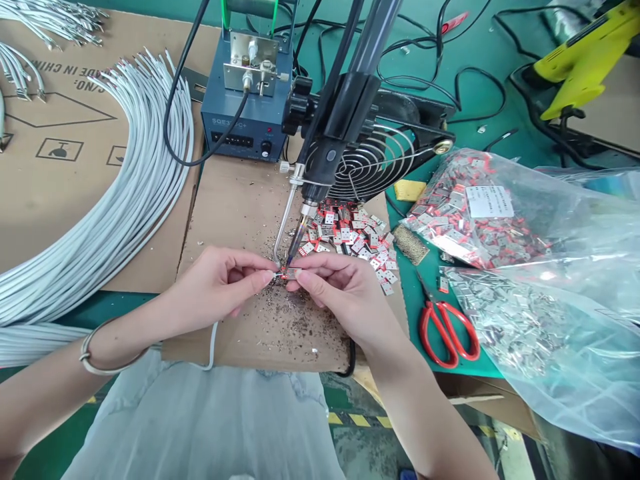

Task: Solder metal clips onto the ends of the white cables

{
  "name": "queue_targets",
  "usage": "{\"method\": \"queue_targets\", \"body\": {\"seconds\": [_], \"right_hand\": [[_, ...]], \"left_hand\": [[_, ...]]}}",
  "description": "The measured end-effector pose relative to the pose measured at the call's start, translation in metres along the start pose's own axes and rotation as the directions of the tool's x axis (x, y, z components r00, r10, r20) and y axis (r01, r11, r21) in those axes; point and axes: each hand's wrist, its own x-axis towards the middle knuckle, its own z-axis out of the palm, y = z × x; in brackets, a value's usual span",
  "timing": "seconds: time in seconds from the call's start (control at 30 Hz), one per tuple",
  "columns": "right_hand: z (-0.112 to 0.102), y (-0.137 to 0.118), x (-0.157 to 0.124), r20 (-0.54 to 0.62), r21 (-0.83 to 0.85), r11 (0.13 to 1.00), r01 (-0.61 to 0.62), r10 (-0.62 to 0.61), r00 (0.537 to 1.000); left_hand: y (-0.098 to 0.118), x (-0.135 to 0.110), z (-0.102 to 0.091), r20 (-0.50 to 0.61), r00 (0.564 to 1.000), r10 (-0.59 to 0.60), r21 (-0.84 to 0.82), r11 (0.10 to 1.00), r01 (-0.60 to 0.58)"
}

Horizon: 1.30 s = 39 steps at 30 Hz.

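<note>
My left hand (225, 283) is closed in a pinch on the stripped end of a white cable (213, 347), whose length hangs down over the cardboard's front edge. Facing it, my right hand (343, 287) grips a small silver and red USB connector (291, 273) between thumb and fingers. Cable end and connector meet under the tip of a stand-mounted soldering iron (299, 239). A thin metal solder feed tube (286, 223) comes down beside the tip. Whether the wires touch the connector is too small to tell. Loose USB connectors (350, 233) lie piled behind my right hand.
Bundled white cables (150, 167) lie left. A blue solder feeder (240, 127) and a fan (370, 160) stand behind. Right are red-handled scissors (447, 333), a yellow sponge (410, 191), a bag of red-and-silver connectors (470, 227) and a bag of metal parts (520, 320).
</note>
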Motion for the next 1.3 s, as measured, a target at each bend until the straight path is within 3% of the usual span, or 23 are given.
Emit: {"method": "queue_targets", "body": {"seconds": [0.4,0.8,1.07,1.3], "right_hand": [[0.0016,0.0016,0.0,-0.02,-0.03,0.999,0.017,-0.018,1.0],[-0.0013,0.0007,-0.0013,0.035,-0.019,1.0,0.0,0.001,0.999],[-0.0016,0.0,-0.0017,0.038,-0.007,1.0,-0.018,0.018,0.999],[0.0005,0.0013,-0.0017,-0.01,-0.062,0.998,-0.026,0.026,1.0]], "left_hand": [[-0.0043,0.0013,-0.0006,-0.008,1.0,0.018,0.047,0.999,-0.017],[-0.0023,0.0017,0.0004,0.005,1.0,0.029,0.009,1.0,-0.029],[-0.0024,0.0023,0.0023,-0.016,1.0,-0.014,-0.021,1.0,0.014],[-0.0029,0.0007,0.0019,-0.011,1.0,0.008,0.017,1.0,-0.008]]}}
